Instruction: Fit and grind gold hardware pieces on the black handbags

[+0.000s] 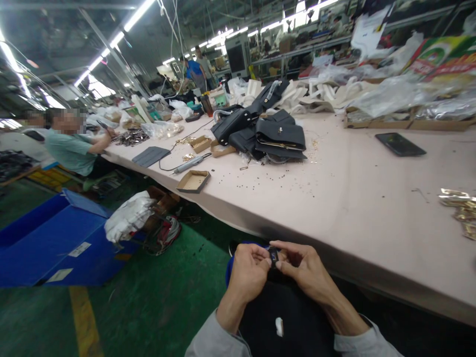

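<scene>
In front of the table's near edge, my left hand (252, 267) and my right hand (303, 267) meet fingertip to fingertip over my lap. Both pinch a small black piece with a shiny mark (274, 255); it is too small for me to tell its kind. Below them lies dark material (297, 317) over my lap, either clothing or a black panel, I cannot tell which. A small white object (279, 327) rests on it. Fingers on both hands are closed, and part of the black piece is hidden behind them.
On the table (353, 198) lie black leather bags (278, 136), an electric screwdriver (189, 163), a small cardboard tray (194, 181), scattered tiny parts, a phone (399, 144) and gold hardware (463, 210). A blue bin (55, 238) stands left; a co-worker (72, 148) sits beyond it.
</scene>
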Action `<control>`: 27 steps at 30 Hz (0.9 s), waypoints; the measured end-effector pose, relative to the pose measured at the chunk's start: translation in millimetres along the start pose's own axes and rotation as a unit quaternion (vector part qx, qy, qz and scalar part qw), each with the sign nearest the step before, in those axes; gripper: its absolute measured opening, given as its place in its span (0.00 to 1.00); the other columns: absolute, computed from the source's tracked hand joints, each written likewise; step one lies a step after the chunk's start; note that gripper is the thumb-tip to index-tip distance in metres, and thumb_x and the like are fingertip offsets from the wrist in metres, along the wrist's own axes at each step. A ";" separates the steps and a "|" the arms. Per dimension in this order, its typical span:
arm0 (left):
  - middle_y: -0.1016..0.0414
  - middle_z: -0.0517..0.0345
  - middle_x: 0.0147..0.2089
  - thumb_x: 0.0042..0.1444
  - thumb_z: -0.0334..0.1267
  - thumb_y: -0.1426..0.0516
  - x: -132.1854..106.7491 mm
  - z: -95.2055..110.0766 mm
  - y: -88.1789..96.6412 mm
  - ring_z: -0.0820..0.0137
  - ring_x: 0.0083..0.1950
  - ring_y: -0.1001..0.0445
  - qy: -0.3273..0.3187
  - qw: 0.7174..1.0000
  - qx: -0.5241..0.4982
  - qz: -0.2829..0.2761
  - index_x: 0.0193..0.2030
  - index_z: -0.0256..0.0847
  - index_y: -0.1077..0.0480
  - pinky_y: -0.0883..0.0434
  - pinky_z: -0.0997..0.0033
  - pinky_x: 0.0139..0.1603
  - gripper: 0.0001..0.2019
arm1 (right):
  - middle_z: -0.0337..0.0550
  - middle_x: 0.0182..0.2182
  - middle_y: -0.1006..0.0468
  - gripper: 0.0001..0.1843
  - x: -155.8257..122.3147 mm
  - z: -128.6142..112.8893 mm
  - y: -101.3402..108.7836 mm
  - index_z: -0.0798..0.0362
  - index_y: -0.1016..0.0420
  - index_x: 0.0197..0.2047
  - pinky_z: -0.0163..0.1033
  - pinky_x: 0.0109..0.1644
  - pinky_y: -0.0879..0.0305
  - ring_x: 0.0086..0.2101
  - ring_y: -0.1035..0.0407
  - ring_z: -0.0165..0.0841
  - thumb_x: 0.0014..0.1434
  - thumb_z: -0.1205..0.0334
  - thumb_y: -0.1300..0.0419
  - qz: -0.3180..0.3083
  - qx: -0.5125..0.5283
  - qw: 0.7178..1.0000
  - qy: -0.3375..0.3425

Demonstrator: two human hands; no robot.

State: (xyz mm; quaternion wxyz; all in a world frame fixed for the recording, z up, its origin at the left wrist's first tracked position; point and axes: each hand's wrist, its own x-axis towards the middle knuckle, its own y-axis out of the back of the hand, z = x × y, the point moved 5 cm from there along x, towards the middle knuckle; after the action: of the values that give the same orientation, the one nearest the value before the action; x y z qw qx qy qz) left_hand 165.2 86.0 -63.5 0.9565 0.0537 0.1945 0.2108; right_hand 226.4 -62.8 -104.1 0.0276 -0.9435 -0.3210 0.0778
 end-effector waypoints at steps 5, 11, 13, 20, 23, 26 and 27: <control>0.22 0.55 0.23 0.45 0.27 0.39 0.3 2.4 -2.0 0.70 0.24 0.28 -0.033 0.996 0.074 -0.023 0.26 0.38 0.21 0.36 0.73 0.26 0.05 | 0.38 0.29 0.24 0.25 -3.1 -3.1 4.2 0.57 0.17 0.56 0.38 0.36 0.39 0.30 0.35 0.31 0.54 0.62 0.31 0.017 -0.010 1.000 -0.009; 0.20 0.51 0.26 0.47 0.29 0.39 -3.7 -1.5 -7.5 0.67 0.26 0.26 -0.032 0.997 0.070 -0.017 0.31 0.36 0.19 0.36 0.72 0.26 0.06 | 0.38 0.28 0.23 0.25 -5.3 -1.7 7.8 0.57 0.17 0.56 0.38 0.34 0.39 0.29 0.33 0.31 0.53 0.63 0.31 0.047 0.001 0.999 -0.019; 0.22 0.54 0.23 0.47 0.30 0.39 -5.9 -1.6 -9.1 0.70 0.22 0.30 -0.031 0.997 0.067 -0.021 0.31 0.36 0.19 0.40 0.73 0.23 0.06 | 0.39 0.29 0.22 0.26 -6.0 -0.5 8.8 0.57 0.17 0.56 0.38 0.34 0.38 0.29 0.32 0.31 0.53 0.63 0.31 0.055 -0.007 0.998 -0.017; 0.27 0.58 0.22 0.49 0.31 0.41 -10.1 5.8 -12.9 0.75 0.18 0.37 -0.048 0.996 0.062 -0.034 0.37 0.33 0.18 0.43 0.75 0.19 0.11 | 0.40 0.31 0.20 0.24 -11.5 -5.6 8.5 0.55 0.17 0.56 0.39 0.38 0.32 0.31 0.29 0.34 0.55 0.61 0.32 0.072 -0.038 0.997 0.006; 0.26 0.57 0.22 0.49 0.32 0.40 -11.6 5.6 -14.6 0.73 0.17 0.35 -0.037 0.996 0.069 -0.032 0.39 0.32 0.18 0.41 0.74 0.18 0.12 | 0.42 0.32 0.18 0.22 -14.7 -9.0 7.6 0.54 0.16 0.54 0.41 0.40 0.30 0.32 0.27 0.35 0.56 0.60 0.33 0.087 -0.060 0.994 0.012; 0.25 0.56 0.22 0.49 0.33 0.40 -13.3 5.9 -16.5 0.72 0.18 0.33 -0.046 0.995 0.080 -0.023 0.36 0.33 0.19 0.42 0.74 0.18 0.09 | 0.43 0.32 0.17 0.22 -17.2 -12.5 6.7 0.54 0.15 0.53 0.42 0.40 0.30 0.32 0.26 0.36 0.55 0.59 0.33 0.104 -0.089 0.990 0.014; 0.25 0.56 0.21 0.49 0.33 0.39 -13.8 6.3 -17.0 0.72 0.18 0.33 -0.054 0.995 0.080 -0.017 0.35 0.34 0.19 0.42 0.74 0.18 0.08 | 0.43 0.32 0.17 0.22 -17.7 -13.9 6.7 0.54 0.15 0.53 0.42 0.40 0.30 0.31 0.25 0.37 0.55 0.59 0.33 0.109 -0.098 0.989 0.015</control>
State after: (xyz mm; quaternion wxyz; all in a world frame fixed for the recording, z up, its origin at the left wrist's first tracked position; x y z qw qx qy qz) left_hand 162.6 64.7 -56.1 0.9617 0.1376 0.1599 0.1748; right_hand 218.8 -78.9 -88.8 -0.0687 -0.9720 -0.2219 0.0347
